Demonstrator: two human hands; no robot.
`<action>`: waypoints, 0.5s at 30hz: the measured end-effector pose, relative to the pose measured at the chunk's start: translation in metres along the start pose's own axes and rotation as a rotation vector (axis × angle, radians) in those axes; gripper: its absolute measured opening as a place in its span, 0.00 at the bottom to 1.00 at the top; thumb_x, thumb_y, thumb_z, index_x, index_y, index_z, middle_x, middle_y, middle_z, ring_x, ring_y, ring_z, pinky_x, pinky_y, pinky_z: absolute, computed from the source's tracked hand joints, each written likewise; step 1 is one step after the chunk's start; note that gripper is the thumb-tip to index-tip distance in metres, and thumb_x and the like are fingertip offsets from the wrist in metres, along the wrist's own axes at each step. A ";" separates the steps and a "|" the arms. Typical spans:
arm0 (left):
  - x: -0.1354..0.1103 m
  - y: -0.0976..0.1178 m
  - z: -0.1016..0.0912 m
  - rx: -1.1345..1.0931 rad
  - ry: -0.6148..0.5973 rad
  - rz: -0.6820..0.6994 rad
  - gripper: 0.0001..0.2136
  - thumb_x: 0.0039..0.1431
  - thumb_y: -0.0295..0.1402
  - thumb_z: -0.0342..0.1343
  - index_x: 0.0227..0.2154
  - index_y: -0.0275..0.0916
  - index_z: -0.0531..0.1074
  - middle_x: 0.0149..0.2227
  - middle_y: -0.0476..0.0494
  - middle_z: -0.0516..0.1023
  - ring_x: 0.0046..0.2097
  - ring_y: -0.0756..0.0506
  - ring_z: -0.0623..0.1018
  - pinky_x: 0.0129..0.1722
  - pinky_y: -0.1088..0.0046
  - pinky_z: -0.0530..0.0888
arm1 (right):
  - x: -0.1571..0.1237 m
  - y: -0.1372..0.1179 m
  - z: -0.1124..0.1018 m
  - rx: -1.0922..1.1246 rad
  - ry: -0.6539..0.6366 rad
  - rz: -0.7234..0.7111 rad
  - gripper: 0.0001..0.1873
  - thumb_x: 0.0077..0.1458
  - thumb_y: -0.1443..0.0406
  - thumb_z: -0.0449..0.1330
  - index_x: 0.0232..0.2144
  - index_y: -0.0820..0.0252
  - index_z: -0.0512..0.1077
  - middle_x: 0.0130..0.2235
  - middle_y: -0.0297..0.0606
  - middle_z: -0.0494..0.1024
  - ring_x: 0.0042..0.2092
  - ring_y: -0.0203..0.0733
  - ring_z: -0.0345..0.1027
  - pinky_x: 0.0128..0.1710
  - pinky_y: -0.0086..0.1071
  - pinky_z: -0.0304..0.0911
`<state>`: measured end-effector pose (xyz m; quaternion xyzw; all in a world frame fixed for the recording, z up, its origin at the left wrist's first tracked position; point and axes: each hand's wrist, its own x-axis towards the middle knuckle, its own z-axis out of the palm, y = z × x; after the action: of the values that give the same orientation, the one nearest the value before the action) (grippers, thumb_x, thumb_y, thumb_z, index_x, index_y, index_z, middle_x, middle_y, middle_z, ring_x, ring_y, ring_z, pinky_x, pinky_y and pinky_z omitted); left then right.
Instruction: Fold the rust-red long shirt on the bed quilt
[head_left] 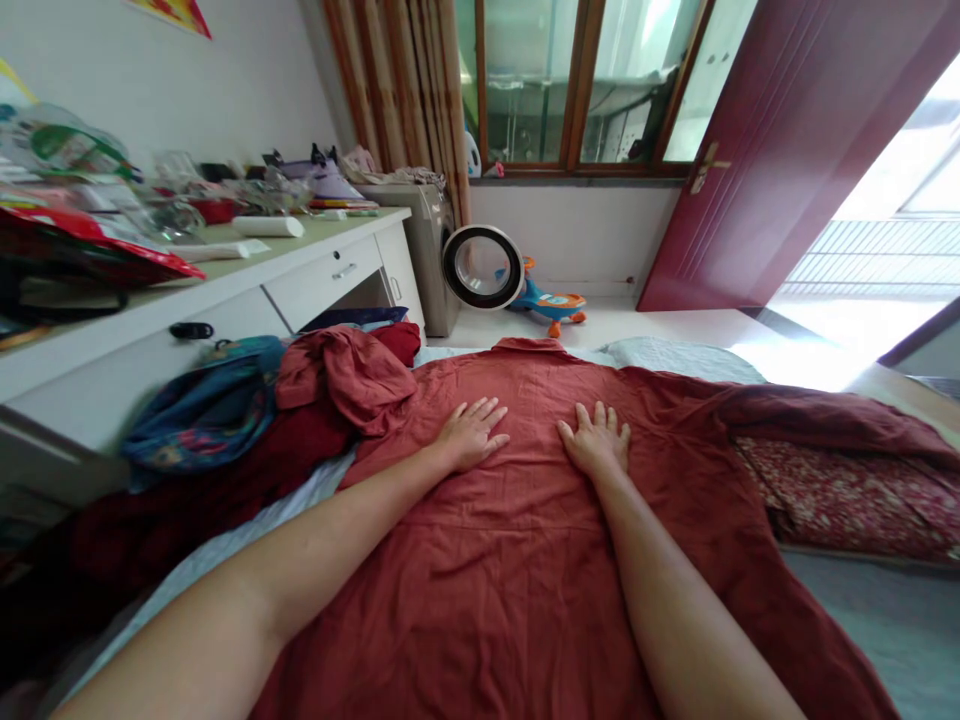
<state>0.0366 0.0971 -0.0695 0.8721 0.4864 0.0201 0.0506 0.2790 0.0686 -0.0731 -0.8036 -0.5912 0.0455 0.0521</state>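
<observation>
Currently your left hand [472,432] and right hand [598,440] lie flat, open, on the rust-red cloth shirt [525,560] mid-frame; uneven pushing could bunch it.

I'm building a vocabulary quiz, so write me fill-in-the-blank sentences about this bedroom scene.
1. The left hand and right hand lie flat on a spread-out ___ shirt.
2. The shirt's collar points ___ from the person.
3. The round door of the washing machine stands ___.
4. The crumpled clothes pile lies on the person's ___ side.
Missing words: red; away; open; left.
</observation>
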 end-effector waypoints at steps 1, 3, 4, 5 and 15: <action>-0.007 -0.009 -0.003 0.016 0.005 -0.051 0.30 0.66 0.53 0.38 0.66 0.45 0.53 0.70 0.44 0.51 0.70 0.41 0.51 0.66 0.53 0.51 | 0.000 0.000 0.000 0.004 0.003 0.000 0.36 0.62 0.45 0.41 0.66 0.53 0.55 0.69 0.49 0.48 0.69 0.58 0.37 0.63 0.57 0.35; -0.018 -0.029 -0.011 0.052 0.022 -0.176 0.30 0.66 0.52 0.39 0.65 0.43 0.55 0.69 0.41 0.52 0.69 0.40 0.53 0.66 0.53 0.51 | -0.001 0.001 0.000 0.014 0.016 -0.006 0.35 0.62 0.45 0.41 0.65 0.53 0.56 0.69 0.49 0.49 0.69 0.58 0.38 0.63 0.57 0.36; -0.022 -0.035 -0.014 0.070 0.036 -0.241 0.30 0.65 0.52 0.39 0.65 0.42 0.56 0.69 0.40 0.54 0.69 0.39 0.54 0.66 0.52 0.52 | -0.001 0.001 0.000 0.018 0.024 -0.011 0.35 0.62 0.45 0.41 0.65 0.53 0.56 0.69 0.49 0.49 0.69 0.58 0.38 0.63 0.57 0.36; -0.026 -0.039 -0.017 0.084 0.051 -0.302 0.29 0.66 0.51 0.40 0.64 0.40 0.57 0.68 0.38 0.55 0.68 0.38 0.55 0.65 0.51 0.52 | -0.001 0.001 0.000 0.020 0.030 -0.015 0.35 0.62 0.45 0.41 0.65 0.53 0.57 0.69 0.50 0.50 0.69 0.58 0.39 0.63 0.57 0.36; -0.065 0.090 -0.005 -0.085 -0.034 0.087 0.25 0.67 0.44 0.41 0.65 0.45 0.56 0.69 0.43 0.52 0.69 0.40 0.53 0.65 0.49 0.54 | -0.017 -0.002 -0.010 0.058 0.069 -0.160 0.30 0.64 0.53 0.46 0.63 0.61 0.57 0.68 0.51 0.53 0.68 0.56 0.42 0.63 0.56 0.41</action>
<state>0.0784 -0.0051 -0.0537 0.8897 0.4456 0.0279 0.0948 0.2734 0.0522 -0.0632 -0.7530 -0.6498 0.0306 0.0994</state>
